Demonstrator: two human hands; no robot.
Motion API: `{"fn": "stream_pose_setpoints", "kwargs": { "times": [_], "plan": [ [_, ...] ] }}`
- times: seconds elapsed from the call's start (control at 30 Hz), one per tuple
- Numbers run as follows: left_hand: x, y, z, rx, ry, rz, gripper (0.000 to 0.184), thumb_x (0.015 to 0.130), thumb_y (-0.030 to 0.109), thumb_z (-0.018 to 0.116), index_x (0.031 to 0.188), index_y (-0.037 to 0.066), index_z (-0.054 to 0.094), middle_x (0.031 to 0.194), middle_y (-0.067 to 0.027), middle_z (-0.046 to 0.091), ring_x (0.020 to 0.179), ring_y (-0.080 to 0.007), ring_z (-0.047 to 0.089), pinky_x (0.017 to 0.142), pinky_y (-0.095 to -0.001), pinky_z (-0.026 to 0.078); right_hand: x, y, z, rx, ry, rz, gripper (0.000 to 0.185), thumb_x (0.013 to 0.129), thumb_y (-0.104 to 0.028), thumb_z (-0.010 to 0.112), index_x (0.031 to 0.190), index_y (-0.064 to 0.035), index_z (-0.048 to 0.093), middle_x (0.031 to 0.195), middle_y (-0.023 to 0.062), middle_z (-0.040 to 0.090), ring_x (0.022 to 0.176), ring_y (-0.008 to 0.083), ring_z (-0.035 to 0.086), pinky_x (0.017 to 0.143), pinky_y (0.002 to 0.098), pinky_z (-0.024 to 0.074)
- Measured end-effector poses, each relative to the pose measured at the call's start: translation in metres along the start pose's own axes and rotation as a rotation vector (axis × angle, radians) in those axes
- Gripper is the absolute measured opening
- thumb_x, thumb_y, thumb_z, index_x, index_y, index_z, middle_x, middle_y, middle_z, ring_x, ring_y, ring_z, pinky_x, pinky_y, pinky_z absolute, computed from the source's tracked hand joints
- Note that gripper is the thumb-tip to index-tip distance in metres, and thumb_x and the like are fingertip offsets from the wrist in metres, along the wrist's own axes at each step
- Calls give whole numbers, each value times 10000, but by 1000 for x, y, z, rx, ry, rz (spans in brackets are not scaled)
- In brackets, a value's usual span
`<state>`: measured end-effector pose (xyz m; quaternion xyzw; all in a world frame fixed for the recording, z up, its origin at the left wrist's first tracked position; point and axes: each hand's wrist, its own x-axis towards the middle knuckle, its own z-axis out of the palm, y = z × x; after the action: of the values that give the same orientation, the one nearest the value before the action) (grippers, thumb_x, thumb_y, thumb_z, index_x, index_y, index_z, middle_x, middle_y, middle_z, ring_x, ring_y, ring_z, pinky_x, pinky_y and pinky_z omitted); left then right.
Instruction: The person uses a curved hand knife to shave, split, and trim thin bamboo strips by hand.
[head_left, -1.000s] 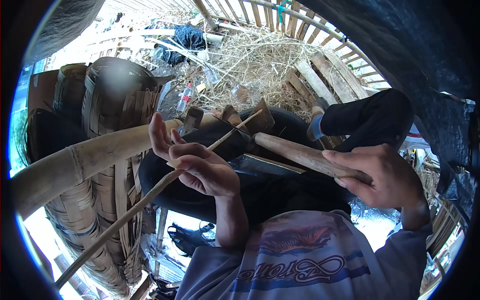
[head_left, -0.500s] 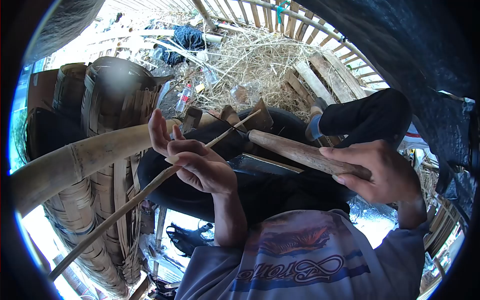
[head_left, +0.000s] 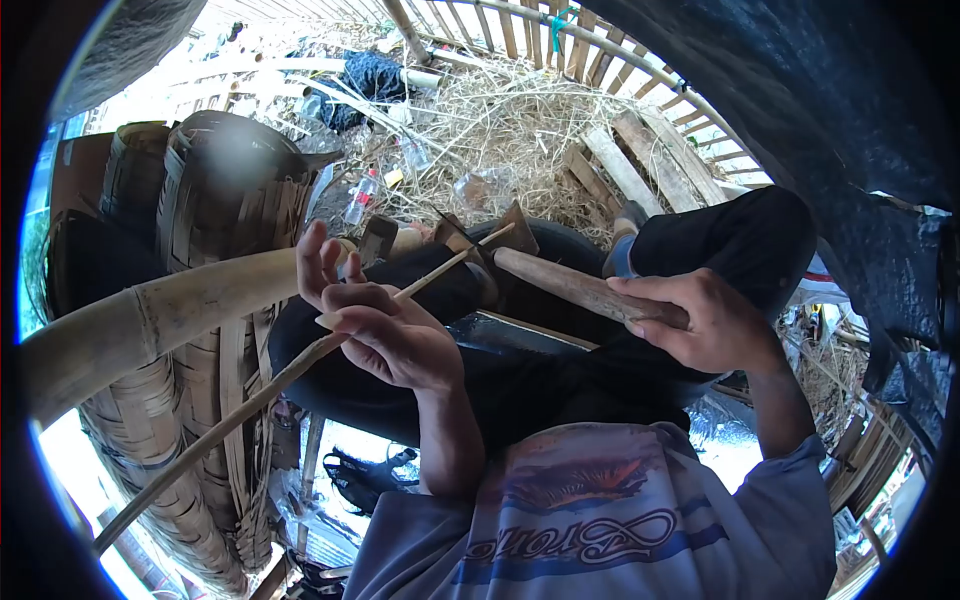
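A long thin wooden stick runs from the lower left up to a pale, pared tip near the middle. My left hand pinches it between thumb and fingers, with other fingers raised. In my right hand is a knife with a thick wooden handle. Its dark, narrow blade points up and left and crosses the stick near the tip. Whether the edge touches the wood cannot be made out.
A thick bamboo pole lies at left, over rolled woven bamboo mats. Dry straw, planks and a plastic bottle lie ahead. Dark plastic sheeting hangs at right. My crossed legs are under my hands.
My right hand has moved left and slightly forward, carrying the knife toward the stick's tip. My left hand and the stick have shifted only slightly.
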<state>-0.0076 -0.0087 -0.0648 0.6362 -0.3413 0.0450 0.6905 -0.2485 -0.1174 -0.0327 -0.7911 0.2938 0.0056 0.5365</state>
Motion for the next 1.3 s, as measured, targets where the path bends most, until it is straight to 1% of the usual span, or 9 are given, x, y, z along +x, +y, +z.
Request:
{"fn": "stream_pose_setpoints", "kwargs": {
  "times": [0.13, 0.17, 0.27, 0.43, 0.63, 0.73, 0.93, 1.03, 1.3],
  "plan": [
    [3, -1, 4, -373, 116, -156, 420, 977, 448, 294, 732, 112, 356, 927, -48, 519, 739, -119, 449, 658, -261, 376, 4, 17, 23, -138, -29, 56, 411, 768, -111, 664, 1162, -28, 582, 960, 216, 639, 842, 311, 657, 713, 341, 512],
    [3, 0, 4, -404, 98, -140, 392, 968, 421, 349, 762, 88, 343, 671, -15, 355, 559, -96, 315, 501, -211, 282, 2, 15, 22, -81, 25, 49, 389, 783, -142, 653, 1149, -27, 588, 900, 208, 645, 808, 328, 650, 716, 360, 510],
    [-3, 0, 6, -473, 9, -63, 390, 957, 423, 375, 746, 98, 331, 586, 20, 280, 481, -69, 224, 435, -206, 215, -4, 9, 34, 30, 100, -7, 374, 792, -158, 645, 1136, -20, 592, 865, 201, 651, 790, 341, 645, 727, 371, 510],
    [-4, -7, 8, -566, 4, -46, 394, 949, 435, 374, 736, 107, 321, 553, 53, 211, 465, -47, 160, 415, -207, 176, -3, 11, 21, -142, 0, 132, 381, 772, -106, 660, 1132, -5, 590, 939, 205, 645, 857, 323, 645, 758, 350, 517],
    [-5, -3, 8, -569, -3, -39, 411, 949, 443, 359, 717, 110, 296, 540, 59, 189, 456, -42, 137, 403, -204, 165, -3, 11, 20, 57, 99, -74, 404, 757, -92, 669, 1148, -27, 593, 916, 210, 649, 824, 303, 664, 689, 322, 506],
    [-6, -4, 7, -558, 10, -24, 421, 948, 453, 350, 714, 108, 289, 533, 57, 189, 452, -40, 129, 392, -206, 157, 1, 12, 17, -223, -23, 119, 404, 752, -83, 672, 1144, -22, 593, 927, 210, 648, 838, 296, 665, 701, 323, 509],
    [-9, -3, 8, -553, 20, -30, 432, 941, 467, 357, 717, 105, 282, 525, 56, 180, 447, -38, 117, 383, -209, 144, -8, 5, 19, 69, 161, -151, 371, 770, -150, 660, 1111, -15, 604, 833, 209, 648, 750, 329, 651, 702, 382, 516],
    [-10, -1, 10, -539, 17, -35, 431, 940, 468, 359, 721, 104, 285, 523, 56, 175, 446, -37, 115, 383, -211, 141, 2, 10, 24, -174, -20, 114, 385, 771, -160, 660, 1129, -33, 598, 881, 203, 651, 777, 324, 651, 719, 360, 522],
    [-10, -2, 8, -519, -12, -24, 426, 940, 464, 373, 722, 108, 287, 522, 56, 186, 445, -37, 123, 389, -210, 135, 6, 23, 38, -74, 71, 50, 400, 768, -159, 662, 1147, -52, 591, 847, 201, 647, 757, 330, 646, 719, 379, 511]
  ]
}}
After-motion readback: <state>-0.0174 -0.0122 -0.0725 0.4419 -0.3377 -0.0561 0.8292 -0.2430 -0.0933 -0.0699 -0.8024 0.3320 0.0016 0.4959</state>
